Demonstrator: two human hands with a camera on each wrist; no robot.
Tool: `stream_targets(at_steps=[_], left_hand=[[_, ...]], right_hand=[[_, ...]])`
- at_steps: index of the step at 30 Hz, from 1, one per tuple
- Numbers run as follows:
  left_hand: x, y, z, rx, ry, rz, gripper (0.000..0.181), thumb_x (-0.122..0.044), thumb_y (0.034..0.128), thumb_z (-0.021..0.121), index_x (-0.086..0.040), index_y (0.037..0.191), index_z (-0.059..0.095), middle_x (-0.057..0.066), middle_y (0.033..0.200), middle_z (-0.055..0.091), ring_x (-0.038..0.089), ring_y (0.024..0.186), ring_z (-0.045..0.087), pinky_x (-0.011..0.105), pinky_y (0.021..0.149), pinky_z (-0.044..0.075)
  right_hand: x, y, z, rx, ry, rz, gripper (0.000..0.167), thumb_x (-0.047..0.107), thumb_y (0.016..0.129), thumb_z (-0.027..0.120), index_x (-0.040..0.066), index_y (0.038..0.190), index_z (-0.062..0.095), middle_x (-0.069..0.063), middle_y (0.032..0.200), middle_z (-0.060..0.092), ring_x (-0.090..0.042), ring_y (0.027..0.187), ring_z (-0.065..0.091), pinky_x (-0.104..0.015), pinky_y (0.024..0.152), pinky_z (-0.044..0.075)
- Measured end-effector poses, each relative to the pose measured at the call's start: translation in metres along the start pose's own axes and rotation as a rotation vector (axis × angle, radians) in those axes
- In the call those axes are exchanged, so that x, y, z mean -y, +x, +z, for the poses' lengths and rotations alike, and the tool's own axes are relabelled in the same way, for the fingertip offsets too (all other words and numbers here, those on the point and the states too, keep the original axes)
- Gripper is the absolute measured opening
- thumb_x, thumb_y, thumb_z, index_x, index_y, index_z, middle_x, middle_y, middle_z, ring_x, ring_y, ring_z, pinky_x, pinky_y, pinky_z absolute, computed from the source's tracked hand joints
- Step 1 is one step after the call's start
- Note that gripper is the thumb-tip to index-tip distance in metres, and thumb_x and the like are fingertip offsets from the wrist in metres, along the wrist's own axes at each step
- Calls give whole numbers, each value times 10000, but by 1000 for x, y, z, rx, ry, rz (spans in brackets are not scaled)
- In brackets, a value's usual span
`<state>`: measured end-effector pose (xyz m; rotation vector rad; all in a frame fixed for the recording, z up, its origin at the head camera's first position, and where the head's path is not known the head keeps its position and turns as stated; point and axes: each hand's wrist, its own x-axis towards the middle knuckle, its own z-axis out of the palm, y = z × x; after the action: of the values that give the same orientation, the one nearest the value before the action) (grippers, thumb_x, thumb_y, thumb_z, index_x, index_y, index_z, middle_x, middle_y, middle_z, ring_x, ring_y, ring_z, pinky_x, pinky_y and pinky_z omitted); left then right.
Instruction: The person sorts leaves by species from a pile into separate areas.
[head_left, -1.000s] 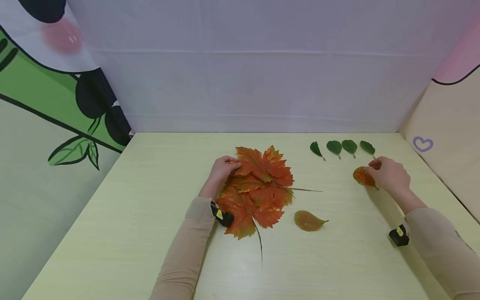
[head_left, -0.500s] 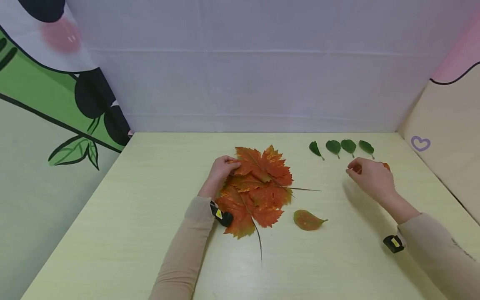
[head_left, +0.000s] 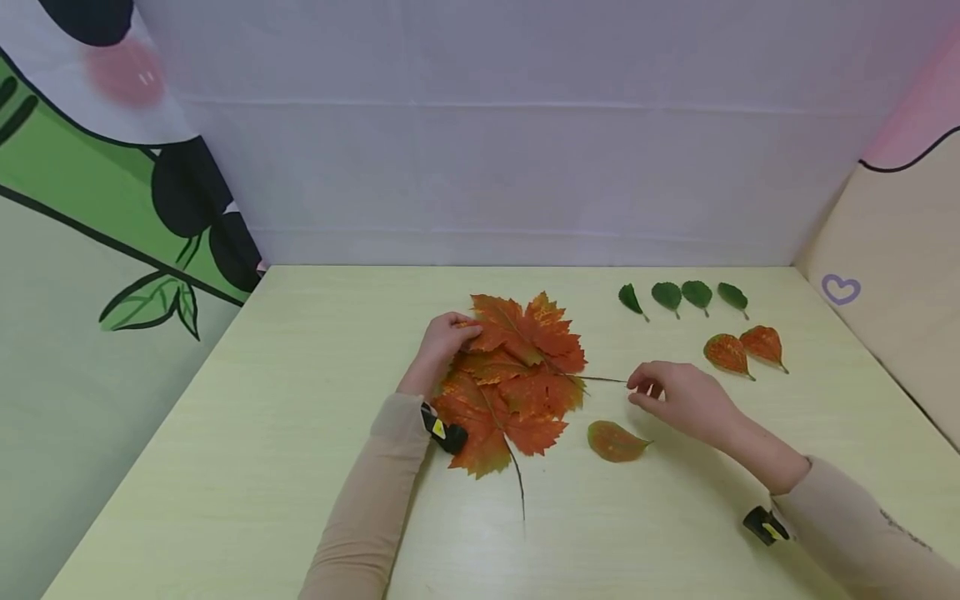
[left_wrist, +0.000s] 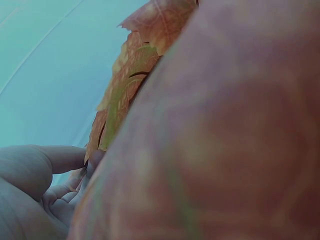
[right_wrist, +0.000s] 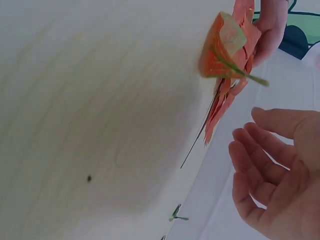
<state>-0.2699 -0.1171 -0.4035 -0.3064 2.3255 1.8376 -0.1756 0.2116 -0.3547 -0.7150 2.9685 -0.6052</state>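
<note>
Probably mid-sort, grouping by kind. Pinching the maple-leaf pile [head_left: 517, 358] with left hand [head_left: 442, 343]; holding right hand [head_left: 684, 402] empty, thumb and fingers apart, near the loose orange-green leaf [head_left: 617, 442] on the bench [head_left: 300, 400]. Next likely calls for a light pinch, then placing beside two orange leaves [head_left: 726, 354].

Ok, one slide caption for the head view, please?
Left hand holds the edge of an orange leaf pile, empty right hand above the table, four green leaves at the back.

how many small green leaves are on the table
4, in a row at the back right: leftmost leaf, second leaf, third leaf close beside it, and rightmost leaf. The large orange leaves could hide more.
</note>
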Motion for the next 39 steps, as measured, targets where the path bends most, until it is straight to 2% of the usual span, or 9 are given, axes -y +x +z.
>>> stream_targets(at_steps=[6, 10, 15, 23, 32, 37, 39], left_hand=[[1, 1, 0, -2, -1, 22, 212, -145, 866, 616, -30, 1041, 585, 43, 858, 572, 134, 656, 535, 247, 628, 459], [1, 1, 0, 3, -3, 27, 212, -145, 867, 615, -30, 1043, 584, 39, 854, 571, 134, 658, 533, 252, 628, 457], [2, 2, 0, 6, 2, 22, 199, -154, 867, 616, -40, 1027, 587, 25, 823, 564, 134, 650, 531, 249, 617, 453], [2, 1, 1, 2, -9, 26, 198, -139, 868, 612, -32, 1031, 584, 29, 826, 562, 132, 652, 527, 247, 615, 451], [3, 0, 0, -7, -6, 66, 180, -161, 855, 631, -37, 979, 593, 67, 834, 586, 179, 677, 551, 302, 658, 473], [3, 0, 0, -9, 7, 31, 205, -160, 865, 618, -36, 1026, 590, 54, 853, 581, 155, 674, 547, 276, 663, 466], [2, 0, 0, -4, 5, 26, 206, -152, 867, 615, -37, 1036, 588, 41, 844, 575, 139, 659, 542, 254, 639, 460]], right_hand=[[12, -7, 12, 165, -24, -104, 246, 366, 740, 725, 191, 892, 645, 129, 769, 560, -48, 720, 519, -237, 621, 423], [16, -11, 17, 216, -50, -171, 354, 440, 671, 760, 200, 897, 632, 131, 785, 537, -42, 712, 494, -234, 628, 422], [18, -13, 22, 265, -90, -180, 416, 412, 628, 791, 204, 938, 609, 132, 821, 488, -34, 711, 440, -249, 649, 406], [16, -13, 25, 244, -77, -228, 343, 315, 660, 793, 194, 914, 597, 112, 838, 487, -43, 728, 459, -249, 641, 419], [14, -14, 23, 224, -48, -220, 215, 267, 718, 748, 213, 877, 614, 125, 842, 525, -42, 731, 498, -276, 682, 416], [14, -18, 20, 190, -41, -213, 125, 251, 771, 695, 232, 881, 639, 152, 840, 562, -18, 738, 525, -346, 743, 387], [12, -21, 19, 181, -3, -213, 108, 233, 792, 677, 221, 896, 648, 155, 848, 581, -12, 750, 542, -337, 747, 419]])
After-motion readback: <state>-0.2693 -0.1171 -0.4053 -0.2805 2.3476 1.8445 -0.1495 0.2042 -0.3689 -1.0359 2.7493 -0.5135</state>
